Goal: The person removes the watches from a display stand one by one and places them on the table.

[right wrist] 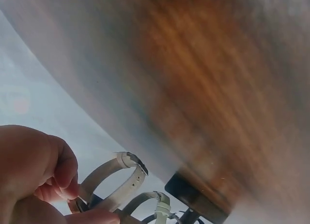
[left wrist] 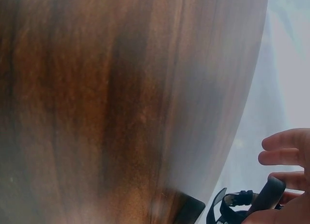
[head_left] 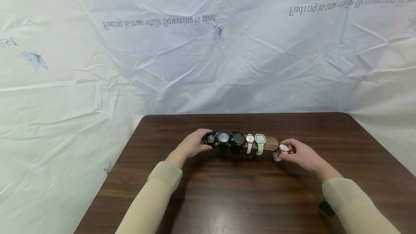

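My left hand (head_left: 194, 143) is at the left end of the wooden watch bar (head_left: 271, 143), which lies across the middle of the dark wooden table (head_left: 227, 198). My fingers curl over the far side of the bar's left tip and my thumb sits on the near side, so I am grasping that end, right beside the small black watch (head_left: 211, 138). In the left wrist view my fingers (left wrist: 283, 156) are spread above a dark strap (left wrist: 267, 197) that runs through my palm.

My right hand (head_left: 300, 154) is just off the bar's right end. Between thumb and fingertips I pinch a white-faced watch (head_left: 284, 149), held just clear of the bar's right tip and slightly nearer to me than the bar. In the right wrist view its pale strap (right wrist: 114, 185) loops out from my pinch, with my fingertips (right wrist: 63, 183) closed on it near the case.

On the bar, left to right from my left hand, sit the small black watch, a black watch with a bluish dial (head_left: 223, 137), a large black watch (head_left: 238, 139), a slim watch with a cream strap (head_left: 249, 142) and a mint-green square watch (head_left: 260, 142). The right stretch of the bar is bare wood, and the watch I hold is nearest to that end.

A creased white sheet with printed lettering (head_left: 208, 46) hangs behind the table.
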Motion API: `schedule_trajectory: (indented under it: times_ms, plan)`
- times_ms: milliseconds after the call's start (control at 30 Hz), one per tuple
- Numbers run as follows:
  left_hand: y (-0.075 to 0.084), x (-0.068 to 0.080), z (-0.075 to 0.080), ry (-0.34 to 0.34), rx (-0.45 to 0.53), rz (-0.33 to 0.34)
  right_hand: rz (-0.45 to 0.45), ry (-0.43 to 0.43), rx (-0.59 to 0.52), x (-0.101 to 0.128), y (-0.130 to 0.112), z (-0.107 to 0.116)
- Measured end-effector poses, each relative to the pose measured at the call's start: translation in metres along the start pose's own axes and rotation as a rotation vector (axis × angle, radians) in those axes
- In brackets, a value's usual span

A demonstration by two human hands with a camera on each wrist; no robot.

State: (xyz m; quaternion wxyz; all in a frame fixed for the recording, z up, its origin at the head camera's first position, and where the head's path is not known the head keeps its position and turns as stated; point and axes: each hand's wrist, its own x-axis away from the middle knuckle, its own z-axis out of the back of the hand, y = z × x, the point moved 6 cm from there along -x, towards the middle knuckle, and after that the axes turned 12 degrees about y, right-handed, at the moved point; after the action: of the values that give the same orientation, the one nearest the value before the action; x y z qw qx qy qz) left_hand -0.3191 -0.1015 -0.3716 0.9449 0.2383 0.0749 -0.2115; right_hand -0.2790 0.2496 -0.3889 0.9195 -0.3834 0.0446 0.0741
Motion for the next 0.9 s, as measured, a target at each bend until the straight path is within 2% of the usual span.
schedule_trajectory:
  times_ms: [333,567,900]
  plan:
    - [-0.001,0.0,0.001,-0.01,0.008,0.001,-0.026,0.016,-0.045,0.01,0.002,-0.003]
    - [-0.002,-0.001,0.002,0.024,0.004,-0.021,-0.042,0.051,-0.058,0.015,0.007,-0.003]
    - [-0.002,-0.002,-0.002,0.025,0.011,-0.029,-0.064,0.034,-0.078,0.029,0.019,0.002]
